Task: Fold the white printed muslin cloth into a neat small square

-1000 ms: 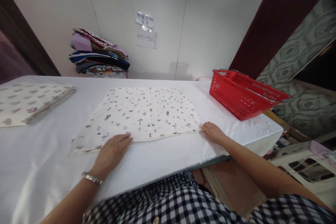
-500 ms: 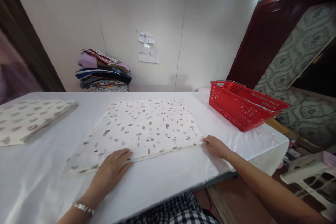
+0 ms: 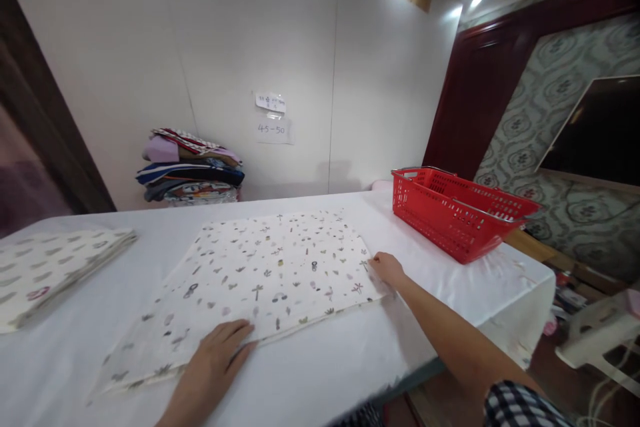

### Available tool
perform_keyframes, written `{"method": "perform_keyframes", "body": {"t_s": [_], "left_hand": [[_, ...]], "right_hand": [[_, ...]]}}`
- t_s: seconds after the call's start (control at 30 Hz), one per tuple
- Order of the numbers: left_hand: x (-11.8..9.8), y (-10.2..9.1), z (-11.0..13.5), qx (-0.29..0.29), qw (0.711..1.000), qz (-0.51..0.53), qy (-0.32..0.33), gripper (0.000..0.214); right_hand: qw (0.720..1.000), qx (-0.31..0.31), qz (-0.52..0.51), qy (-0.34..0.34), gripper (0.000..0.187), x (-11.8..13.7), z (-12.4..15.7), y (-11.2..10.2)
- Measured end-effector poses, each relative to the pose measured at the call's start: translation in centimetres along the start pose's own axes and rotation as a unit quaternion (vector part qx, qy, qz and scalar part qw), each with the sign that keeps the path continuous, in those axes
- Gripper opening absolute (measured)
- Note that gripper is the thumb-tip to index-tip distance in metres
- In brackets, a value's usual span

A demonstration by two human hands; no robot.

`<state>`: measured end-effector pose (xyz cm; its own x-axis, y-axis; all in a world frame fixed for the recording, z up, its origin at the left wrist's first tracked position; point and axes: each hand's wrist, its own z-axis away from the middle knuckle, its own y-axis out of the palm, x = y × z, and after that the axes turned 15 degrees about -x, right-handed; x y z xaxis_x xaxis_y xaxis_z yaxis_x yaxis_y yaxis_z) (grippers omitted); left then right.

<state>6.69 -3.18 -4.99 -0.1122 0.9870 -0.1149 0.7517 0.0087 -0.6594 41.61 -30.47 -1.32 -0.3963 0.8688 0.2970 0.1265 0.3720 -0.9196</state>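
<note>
As both hands rest at its borders, the printed cloth (image 3: pixel 280 267) lies flat across the middle of the white-covered table (image 3: pixel 320 373). Long axis: left to right, roughly along the table's near side, with a slight slant; the near-left corner sits closest to the wearer, and the near edge climbs toward the right in view. Far edge faces the wall (image 3: pixel 260 33). Small palm motif at mid-cloth reads upright, crown toward the wall, trunk toward the wearer. At least two layers show along the near edge.

Left hand (image 3: pixel 217 363): laid over the near edge, left of its middle, fingers side by side and pointing up and right across the print, thumb set a little apart from them. Whether the edge is pinched, cannot tell.

Right hand (image 3: pixel 389 271): at the right edge, close to the near-right corner, fingers bent and pointing toward the wall, tips against the border. Thumb hidden, so a clamp on the fabric cannot be confirmed. Checkered sleeve (image 3: pixel 517 403) on that arm.

Around: folded heart-patterned cloth (image 3: pixel 55 273) at far left, apart from the printed one; stack of fabrics (image 3: pixel 193 170) by the wall; red basket (image 3: pixel 445 220) beyond the right hand, its length angled; paper sign (image 3: pixel 274 130) reading 45-50 on the wall.
</note>
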Motion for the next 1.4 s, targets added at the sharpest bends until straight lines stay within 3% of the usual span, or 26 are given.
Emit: {"method": "perform_keyframes", "body": {"t_s": [0.27, 0.6, 0.8, 1.03, 1.4], "left_hand": [[0.6, 0.5, 0.4, 0.001, 1.0, -0.006, -0.008, 0.036], [1.1, 0.8, 0.8, -0.023, 1.0, -0.014, 0.008, 0.035], [1.0, 0.7, 0.8, -0.017, 1.0, -0.011, -0.007, 0.034], [1.2, 0.7, 1.0, -0.022, 1.0, -0.015, -0.002, 0.031], [0.9, 0.6, 1.2, -0.012, 1.0, -0.013, -0.022, 0.031]], "right_hand": [[0.999, -0.003, 0.002, 0.034, 0.016, 0.9, -0.3, 0.7], [0.999, 0.016, 0.002, 0.039, 0.018, 0.4, -1.3, 0.9], [0.999, 0.032, 0.005, 0.043, 0.032, 1.7, -3.4, 1.5], [0.999, 0.005, 0.021, 0.04, 0.031, 2.9, -4.2, 2.2], [0.998, -0.021, 0.06, 0.009, 0.031, 2.0, -3.7, 2.7]]}}
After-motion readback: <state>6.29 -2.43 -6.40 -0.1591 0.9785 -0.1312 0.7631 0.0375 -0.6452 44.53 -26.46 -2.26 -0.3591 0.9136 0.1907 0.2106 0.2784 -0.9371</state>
